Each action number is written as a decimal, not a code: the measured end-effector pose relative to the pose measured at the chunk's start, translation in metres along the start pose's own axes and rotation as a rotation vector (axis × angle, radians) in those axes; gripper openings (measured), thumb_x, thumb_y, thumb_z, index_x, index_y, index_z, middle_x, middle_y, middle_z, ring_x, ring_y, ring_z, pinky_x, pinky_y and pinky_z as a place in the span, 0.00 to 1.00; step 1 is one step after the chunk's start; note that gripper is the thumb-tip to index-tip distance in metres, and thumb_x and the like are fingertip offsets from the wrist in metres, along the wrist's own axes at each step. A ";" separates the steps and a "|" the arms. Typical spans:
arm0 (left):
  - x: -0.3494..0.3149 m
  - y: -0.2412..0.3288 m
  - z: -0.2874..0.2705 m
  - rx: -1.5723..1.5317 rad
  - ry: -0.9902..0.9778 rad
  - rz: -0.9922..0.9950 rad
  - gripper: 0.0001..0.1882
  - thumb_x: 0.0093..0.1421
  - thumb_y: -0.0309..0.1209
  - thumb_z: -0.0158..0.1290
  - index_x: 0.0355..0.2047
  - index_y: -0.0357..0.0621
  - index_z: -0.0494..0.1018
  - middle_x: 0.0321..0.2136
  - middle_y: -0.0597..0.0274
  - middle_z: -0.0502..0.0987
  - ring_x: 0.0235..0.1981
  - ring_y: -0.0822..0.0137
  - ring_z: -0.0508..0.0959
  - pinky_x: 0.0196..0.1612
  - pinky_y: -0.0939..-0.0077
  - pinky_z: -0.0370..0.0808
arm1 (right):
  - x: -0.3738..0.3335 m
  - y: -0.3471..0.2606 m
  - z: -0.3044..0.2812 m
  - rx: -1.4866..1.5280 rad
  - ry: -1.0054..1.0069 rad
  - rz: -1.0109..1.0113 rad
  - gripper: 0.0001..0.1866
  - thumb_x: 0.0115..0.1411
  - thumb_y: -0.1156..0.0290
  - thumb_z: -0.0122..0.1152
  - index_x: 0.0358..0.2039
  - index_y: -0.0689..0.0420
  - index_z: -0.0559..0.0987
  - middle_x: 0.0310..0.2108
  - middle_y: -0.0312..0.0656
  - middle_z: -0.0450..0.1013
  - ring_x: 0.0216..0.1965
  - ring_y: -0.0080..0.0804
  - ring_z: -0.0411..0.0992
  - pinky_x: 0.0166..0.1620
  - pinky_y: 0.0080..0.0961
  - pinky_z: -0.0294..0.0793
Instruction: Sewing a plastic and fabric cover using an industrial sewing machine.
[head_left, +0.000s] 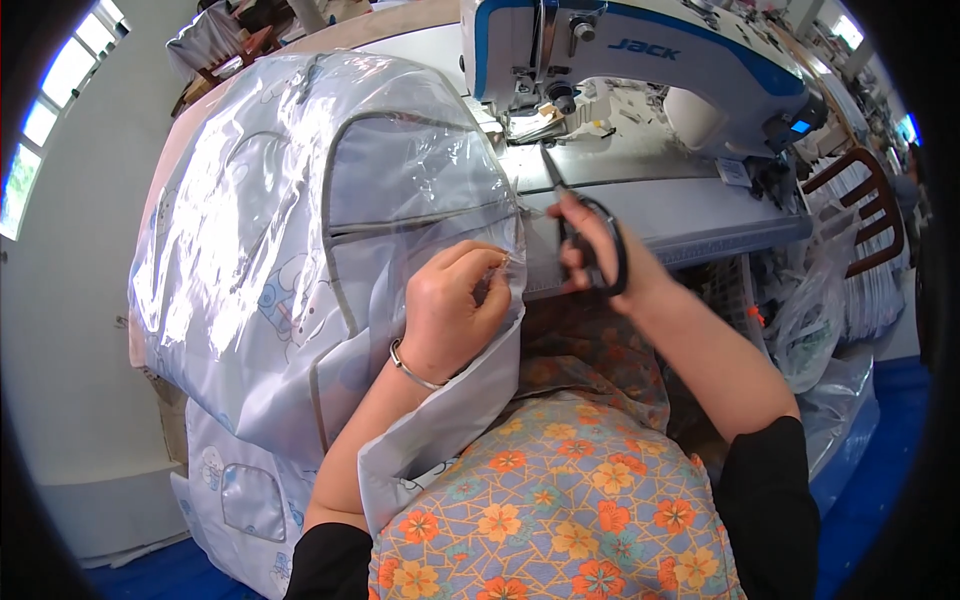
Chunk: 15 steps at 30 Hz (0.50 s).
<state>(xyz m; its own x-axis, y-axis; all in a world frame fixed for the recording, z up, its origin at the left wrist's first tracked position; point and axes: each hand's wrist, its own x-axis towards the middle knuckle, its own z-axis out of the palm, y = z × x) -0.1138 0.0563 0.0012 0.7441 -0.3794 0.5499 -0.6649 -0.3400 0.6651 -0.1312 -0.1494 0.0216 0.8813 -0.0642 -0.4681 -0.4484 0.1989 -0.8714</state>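
A large pale blue printed fabric piece (pixel 285 310) with clear plastic over it and grey binding lies across the left of the table and hangs down over its front. My left hand (pixel 455 295) is closed in a pinch at the right edge of this fabric. Whatever lies between those fingertips is too small to make out. Black-handled scissors (pixel 618 268) are in my right hand (pixel 597 240), fingers through the loops. Their blades point up and away, toward the sewing machine's needle area, and look closed. The scissors are apart from the fabric edge in my left hand.
A white and blue sewing machine (pixel 640 50) stands at the back right, its needle area above the metal bed. Scraps lie around the bed. Right of the table are a wooden chair (pixel 885 215), clear plastic bags (pixel 815 320) and stacked pale cloth. A white wall (pixel 90 330) rises at left.
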 end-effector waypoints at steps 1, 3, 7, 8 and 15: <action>-0.001 -0.001 0.000 0.002 -0.002 -0.009 0.05 0.50 0.20 0.57 0.30 0.37 0.77 0.30 0.55 0.80 0.27 0.55 0.79 0.32 0.67 0.76 | 0.007 -0.005 -0.022 -0.120 0.039 -0.039 0.23 0.65 0.44 0.56 0.41 0.52 0.76 0.18 0.31 0.65 0.17 0.23 0.66 0.25 0.25 0.70; -0.001 -0.002 0.001 0.003 -0.007 -0.019 0.05 0.51 0.20 0.57 0.30 0.37 0.77 0.29 0.55 0.80 0.27 0.56 0.79 0.32 0.68 0.76 | 0.017 -0.008 -0.069 -0.667 0.260 -0.298 0.22 0.62 0.53 0.63 0.45 0.57 0.77 0.25 0.39 0.72 0.26 0.37 0.74 0.36 0.36 0.76; 0.001 -0.006 0.003 -0.088 0.068 -0.134 0.04 0.53 0.19 0.55 0.30 0.36 0.77 0.30 0.55 0.80 0.27 0.62 0.78 0.32 0.74 0.75 | 0.017 -0.015 -0.123 -1.396 0.577 -0.547 0.20 0.59 0.67 0.62 0.50 0.63 0.76 0.50 0.50 0.74 0.52 0.53 0.72 0.54 0.41 0.73; 0.001 -0.010 0.005 -0.152 0.153 -0.121 0.04 0.54 0.18 0.55 0.30 0.36 0.77 0.30 0.55 0.80 0.28 0.65 0.78 0.33 0.76 0.75 | 0.023 -0.013 -0.124 -1.391 0.575 -0.549 0.20 0.59 0.67 0.62 0.50 0.63 0.76 0.50 0.50 0.74 0.52 0.53 0.72 0.54 0.41 0.73; 0.002 -0.013 -0.008 -0.947 0.337 -0.486 0.07 0.66 0.25 0.47 0.38 0.36 0.76 0.36 0.60 0.79 0.34 0.68 0.78 0.42 0.76 0.76 | 0.066 0.027 -0.010 -1.077 0.123 -1.299 0.15 0.59 0.73 0.60 0.47 0.60 0.79 0.55 0.51 0.73 0.53 0.48 0.73 0.56 0.37 0.74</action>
<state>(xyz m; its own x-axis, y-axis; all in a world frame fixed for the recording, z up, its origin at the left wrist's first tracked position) -0.1035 0.0669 -0.0024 0.9867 -0.0826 0.1396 -0.0867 0.4590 0.8842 -0.0866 -0.1577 -0.0343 0.7297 0.2821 0.6228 0.5742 -0.7473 -0.3343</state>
